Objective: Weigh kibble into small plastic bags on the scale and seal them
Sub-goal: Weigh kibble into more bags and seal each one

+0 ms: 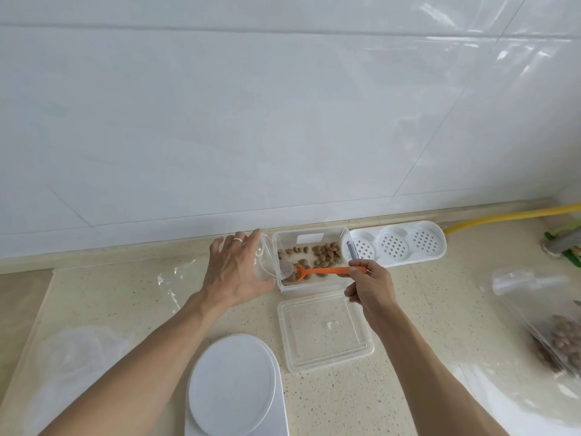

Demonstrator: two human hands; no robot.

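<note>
Kibble (327, 254) is lying in the clear box (311, 262), just beyond your right hand (367, 287), whose fingers are pinching the orange scoop (327, 272). Your left hand (234, 272) is holding a small bag (265, 262), fingers spread; pieces are likely spilling if its mouth is sagging.

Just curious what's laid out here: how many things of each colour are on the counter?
Orange plastic scoop: 1
Clear plastic tub, clear lid: 2
White oval scale, white perforated tray: 2
Yellow hose: 1
Total: 6
</note>
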